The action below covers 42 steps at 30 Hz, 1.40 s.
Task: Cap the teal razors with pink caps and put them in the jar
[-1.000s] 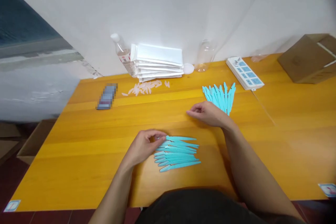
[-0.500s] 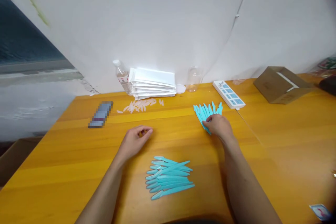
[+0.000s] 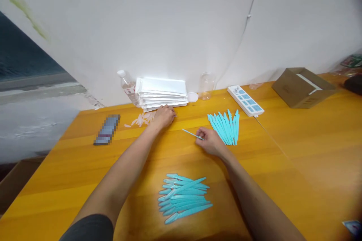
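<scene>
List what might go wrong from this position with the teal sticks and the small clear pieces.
1. The right hand pinches one teal stick near one end only, so it may tip or slip from the fingers.
2. The left hand rests among the loose clear pieces; a sweep could scatter them toward the white packet stack.
3. The right forearm passes close to the near teal pile and might nudge it.

Left hand [image 3: 164,116] outstretched palm-down, right hand [image 3: 208,142] seemingly pinched shut

Orange wooden table [image 3: 296,150]: near pile of turquoise plastic sticks [image 3: 182,197] centre-front; behind it, fanned turquoise sticks [image 3: 224,126], white power strip [image 3: 245,100], stacked white packets [image 3: 162,93].
</scene>
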Motion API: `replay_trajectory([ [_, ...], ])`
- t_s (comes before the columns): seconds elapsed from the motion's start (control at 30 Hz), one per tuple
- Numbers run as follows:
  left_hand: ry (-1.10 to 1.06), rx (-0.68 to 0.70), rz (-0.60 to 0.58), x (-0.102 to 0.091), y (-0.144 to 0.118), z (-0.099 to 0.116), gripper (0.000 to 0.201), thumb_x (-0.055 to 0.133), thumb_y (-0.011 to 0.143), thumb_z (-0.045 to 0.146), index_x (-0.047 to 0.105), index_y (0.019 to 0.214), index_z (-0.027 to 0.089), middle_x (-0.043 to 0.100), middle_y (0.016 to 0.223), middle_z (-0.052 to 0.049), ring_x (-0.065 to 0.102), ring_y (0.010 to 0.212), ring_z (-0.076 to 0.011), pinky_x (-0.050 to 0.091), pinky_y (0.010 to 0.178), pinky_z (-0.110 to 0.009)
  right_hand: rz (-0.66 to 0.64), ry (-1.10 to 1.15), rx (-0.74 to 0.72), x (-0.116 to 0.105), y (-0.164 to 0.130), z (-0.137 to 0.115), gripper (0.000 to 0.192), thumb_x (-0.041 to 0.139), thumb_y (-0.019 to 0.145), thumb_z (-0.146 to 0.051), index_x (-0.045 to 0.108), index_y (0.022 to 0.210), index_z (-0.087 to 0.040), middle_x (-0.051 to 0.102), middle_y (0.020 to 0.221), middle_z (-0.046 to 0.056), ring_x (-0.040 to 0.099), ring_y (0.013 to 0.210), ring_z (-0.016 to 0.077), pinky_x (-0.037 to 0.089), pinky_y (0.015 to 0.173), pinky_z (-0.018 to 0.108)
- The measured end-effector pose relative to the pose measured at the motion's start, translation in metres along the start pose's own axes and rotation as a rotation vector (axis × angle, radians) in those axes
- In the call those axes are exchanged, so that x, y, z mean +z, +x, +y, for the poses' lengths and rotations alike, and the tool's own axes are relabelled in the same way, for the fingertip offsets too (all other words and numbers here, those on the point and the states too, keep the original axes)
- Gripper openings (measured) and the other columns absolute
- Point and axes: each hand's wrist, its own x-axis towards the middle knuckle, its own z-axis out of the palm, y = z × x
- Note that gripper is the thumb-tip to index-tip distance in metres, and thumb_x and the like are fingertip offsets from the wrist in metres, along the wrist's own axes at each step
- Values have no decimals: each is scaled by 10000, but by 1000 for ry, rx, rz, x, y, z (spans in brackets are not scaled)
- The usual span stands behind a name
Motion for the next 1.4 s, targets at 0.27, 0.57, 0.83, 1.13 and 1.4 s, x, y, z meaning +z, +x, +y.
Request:
replay_trajectory([
  [0.27,-412,-66,8,7,-58,9,374,514,938,354,631,1228,148,712,862,-75,641,742,-192,489,766,-314,-47,10,-107,14,-1,0,190,567,894,-356,667,874,-195,710,823,33,598,728,160,376,644,250],
  [0.57,-1248,-458,213,39,-156,21,479,779,763,442,703,1127,140,751,969,-82,679,831,-150,529,840,-290,-81,2,-179,20,-4,-7,179,591,889,-346,666,862,-185,691,780,11,565,678,139,368,631,243],
  [0.83,-1015,-409,101,39,-162,19,495,654,853,546,723,1088,116,763,987,-110,669,773,-160,532,724,-269,-87,-31,-247,21,-4,-6,169,614,880,-333,677,864,-177,688,757,14,536,628,127,361,609,240],
  [1.13,-824,-455,138,34,-165,18,485,627,853,580,759,1074,170,719,776,-40,629,665,-146,463,592,-229,-95,-47,-271,21,-4,-7,150,619,887,-316,682,867,-181,694,763,13,540,620,125,363,603,239],
  [1.4,-1087,-561,-82,24,-164,27,506,721,772,596,735,997,143,690,750,-36,597,620,-102,425,541,-196,-81,-65,-343,23,-5,-5,134,624,897,-301,681,898,-179,712,818,31,576,659,133,388,632,242],
])
